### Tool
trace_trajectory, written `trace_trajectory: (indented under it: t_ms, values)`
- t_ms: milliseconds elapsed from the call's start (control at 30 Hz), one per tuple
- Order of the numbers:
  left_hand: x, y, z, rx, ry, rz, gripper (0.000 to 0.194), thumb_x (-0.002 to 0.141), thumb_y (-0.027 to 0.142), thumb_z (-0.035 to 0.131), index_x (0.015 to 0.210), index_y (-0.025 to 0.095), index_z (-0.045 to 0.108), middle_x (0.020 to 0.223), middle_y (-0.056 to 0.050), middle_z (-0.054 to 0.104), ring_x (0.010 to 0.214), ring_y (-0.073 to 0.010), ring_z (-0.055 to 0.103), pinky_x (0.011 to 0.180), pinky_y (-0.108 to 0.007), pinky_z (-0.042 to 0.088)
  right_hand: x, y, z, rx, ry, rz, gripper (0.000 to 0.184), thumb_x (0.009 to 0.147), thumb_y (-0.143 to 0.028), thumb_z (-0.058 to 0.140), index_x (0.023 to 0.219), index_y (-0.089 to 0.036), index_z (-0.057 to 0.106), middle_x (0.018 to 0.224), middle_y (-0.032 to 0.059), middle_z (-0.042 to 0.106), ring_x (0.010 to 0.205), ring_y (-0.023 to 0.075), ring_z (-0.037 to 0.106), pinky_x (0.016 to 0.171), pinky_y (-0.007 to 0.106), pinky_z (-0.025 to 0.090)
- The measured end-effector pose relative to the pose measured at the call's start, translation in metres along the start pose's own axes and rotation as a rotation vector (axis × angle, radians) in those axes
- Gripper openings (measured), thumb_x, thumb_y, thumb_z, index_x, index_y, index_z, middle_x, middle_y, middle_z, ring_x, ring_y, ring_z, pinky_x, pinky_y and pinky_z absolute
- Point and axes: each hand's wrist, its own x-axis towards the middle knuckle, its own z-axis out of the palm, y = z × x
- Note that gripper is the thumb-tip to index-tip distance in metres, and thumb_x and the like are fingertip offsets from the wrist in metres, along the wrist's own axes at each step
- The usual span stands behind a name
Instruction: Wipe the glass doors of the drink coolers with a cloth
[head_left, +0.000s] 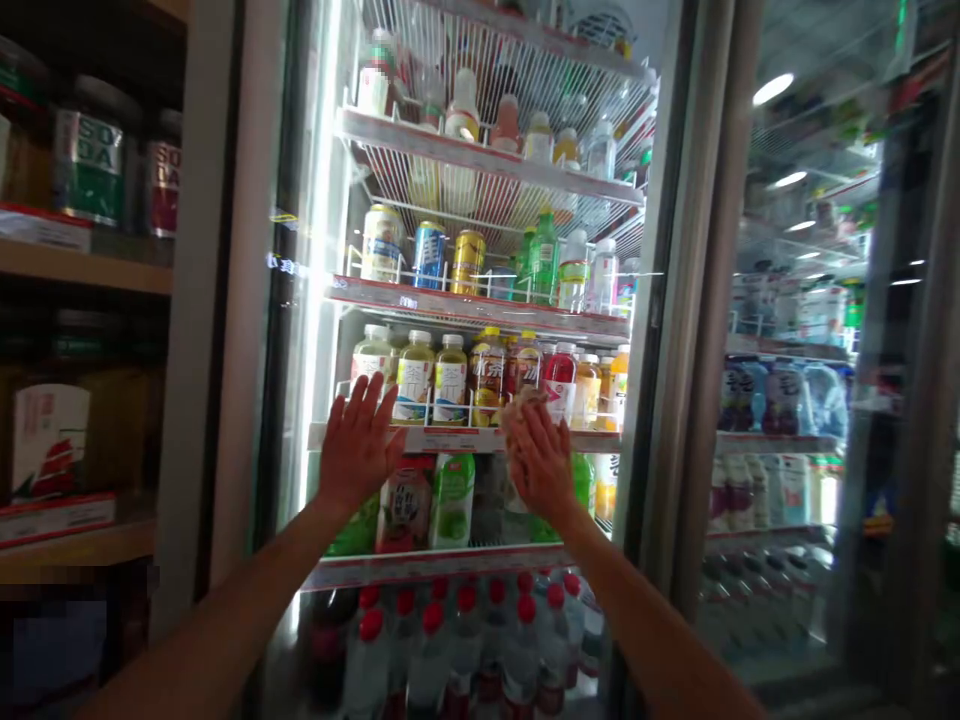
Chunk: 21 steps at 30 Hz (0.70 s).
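Observation:
My left hand (pixel 354 445) is raised with its palm forward and fingers spread, holding nothing. It appears to rest on the glass door in front of the bottled drinks. A pale, crumpled cloth (pixel 511 435) lies under my right hand (pixel 546 462), which presses it toward the glass at about the same height. Behind the hands, the lit drinks cooler shows several pale-labelled tea bottles (pixel 450 380) and a red-labelled bottle (pixel 559 380). My hands partly cover the shelf edge (pixel 465 440) and the green bottle (pixel 453 500) stands between them, one shelf lower.
Metal door frames (pixel 694 300) border the cooler, with another glass-fronted cooler (pixel 780 440) at right. On the left, a wooden shelf (pixel 82 265) carries large jars (pixel 94 160). Red-capped bottles (pixel 465 640) fill the cooler's bottom.

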Motion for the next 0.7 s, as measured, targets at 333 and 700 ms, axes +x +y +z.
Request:
trace_trajectory:
  t_ms: [333,700]
  values:
    - [-0.001,0.001,0.000,0.003,-0.009,-0.015,0.070,0.087,0.033,0.047,0.145,0.025,0.011,0.150,-0.006,0.020,0.140,-0.0189,0.014,0.115,-0.039,0.011,-0.019,0.020,-0.001,-0.118,0.202,0.367,0.058,0.089,-0.027,0.035,0.145,-0.018,0.021,0.146,0.0170,0.030,0.136,0.0294,0.026,0.103,0.054,0.028]
    - [-0.003,0.004,0.000,-0.010,0.007,-0.030,0.068,0.087,0.032,0.047,0.145,0.026,0.012,0.150,-0.006,0.022,0.140,-0.0201,0.017,0.115,-0.041,0.012,-0.044,0.042,-0.007,-0.204,0.262,0.572,0.057,0.090,-0.028,0.033,0.145,-0.016,0.022,0.144,0.0219,0.031,0.134,0.0335,0.030,0.096,0.059,0.033]
